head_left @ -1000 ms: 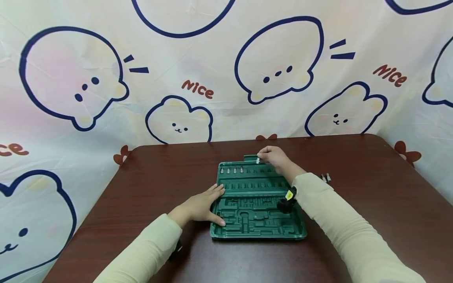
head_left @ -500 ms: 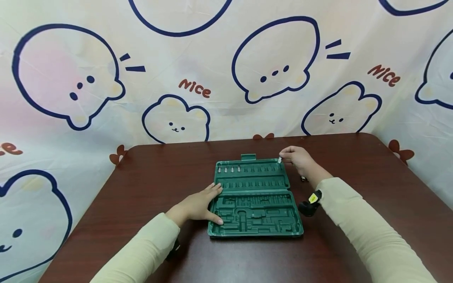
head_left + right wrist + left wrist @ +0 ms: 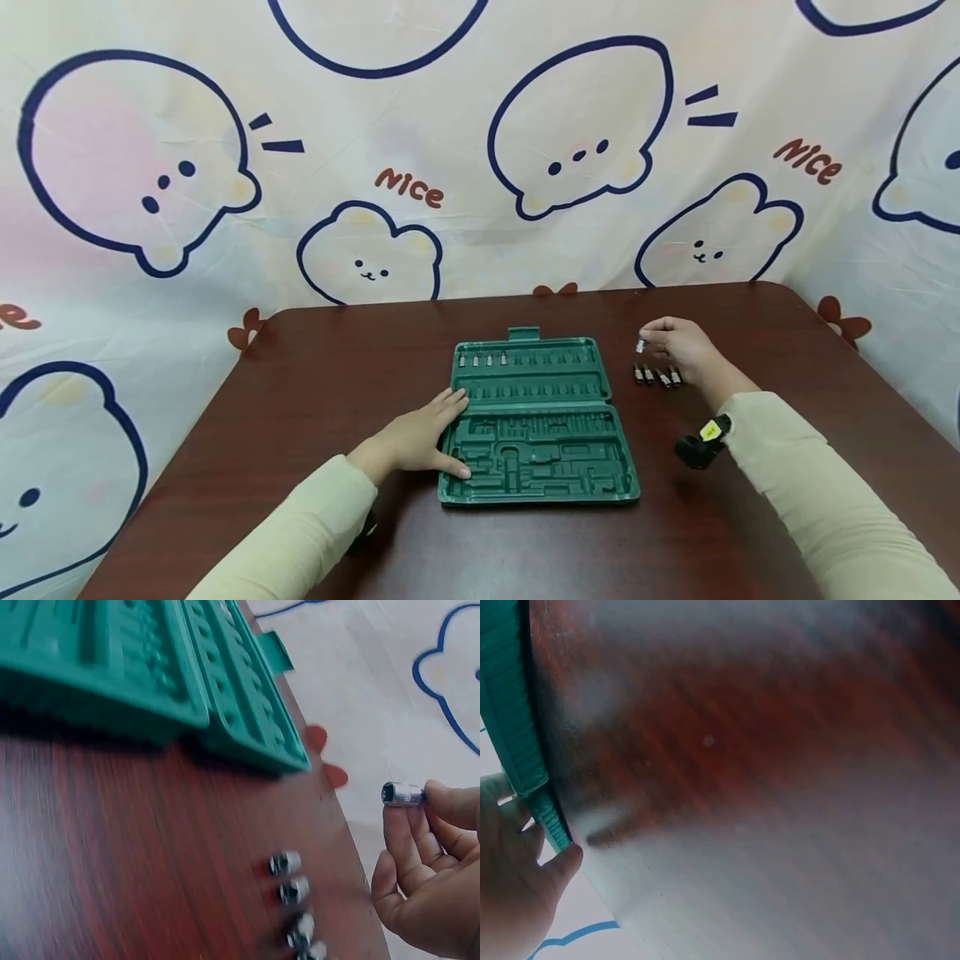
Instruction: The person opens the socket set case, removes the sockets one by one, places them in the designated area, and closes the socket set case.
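An unfolded green plastic socket case [image 3: 555, 406] lies on the table. My left hand [image 3: 415, 436] rests on its left edge with fingers spread and thumb over the near half; the left wrist view shows that hand [image 3: 517, 874] against the case's side [image 3: 510, 705]. Off to the right, my right hand [image 3: 686, 348] pinches a small shiny metal socket [image 3: 403, 794] between thumb and fingertips, raised above the table. Below it, several similar sockets [image 3: 289, 891] stand in a short row on the table. Several more sockets [image 3: 482, 360] sit in the left slots of the case's far row.
The brown wooden table [image 3: 337, 367] reaches to a cartoon-printed cloth [image 3: 570, 250] behind it. A green latch tab [image 3: 523, 333] sticks out from the case's far edge. A black wrist camera [image 3: 701, 450] hangs under my right wrist.
My right hand has moved right with the socket, from over the case's far edge to above the sockets on the table. The left hand stays on the case.
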Action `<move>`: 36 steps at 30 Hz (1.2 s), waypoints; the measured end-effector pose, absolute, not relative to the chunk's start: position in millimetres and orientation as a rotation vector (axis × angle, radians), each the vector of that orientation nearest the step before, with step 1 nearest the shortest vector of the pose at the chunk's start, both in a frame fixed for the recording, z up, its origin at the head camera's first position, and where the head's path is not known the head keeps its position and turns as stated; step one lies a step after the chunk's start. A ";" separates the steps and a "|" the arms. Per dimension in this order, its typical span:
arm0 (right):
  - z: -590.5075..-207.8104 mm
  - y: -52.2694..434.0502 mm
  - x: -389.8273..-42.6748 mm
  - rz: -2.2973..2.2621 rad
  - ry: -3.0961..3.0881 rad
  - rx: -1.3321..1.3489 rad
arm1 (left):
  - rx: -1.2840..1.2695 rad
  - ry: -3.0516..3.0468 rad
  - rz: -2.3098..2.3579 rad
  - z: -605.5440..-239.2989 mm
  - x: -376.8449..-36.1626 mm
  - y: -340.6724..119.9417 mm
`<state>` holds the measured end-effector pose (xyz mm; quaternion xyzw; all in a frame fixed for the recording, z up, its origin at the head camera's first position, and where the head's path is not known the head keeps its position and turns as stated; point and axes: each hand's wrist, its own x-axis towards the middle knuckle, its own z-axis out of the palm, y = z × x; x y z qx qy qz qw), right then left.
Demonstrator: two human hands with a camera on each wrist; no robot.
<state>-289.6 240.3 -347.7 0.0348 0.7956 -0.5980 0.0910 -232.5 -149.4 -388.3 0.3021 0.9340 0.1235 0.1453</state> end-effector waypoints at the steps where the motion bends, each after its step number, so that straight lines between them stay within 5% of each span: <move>1: -348.0 244.3 -289.0 -1.775 2.366 0.111 | 0.870 2.693 0.353 -388.4 -232.2 -149.7; 16: -374.6 302.6 -283.9 -1.596 2.552 0.203 | 0.871 2.695 0.364 -386.1 -231.1 -149.6; 36: -387.0 313.8 -288.7 -1.312 2.696 0.123 | 0.860 2.693 0.383 -388.8 -231.2 -148.3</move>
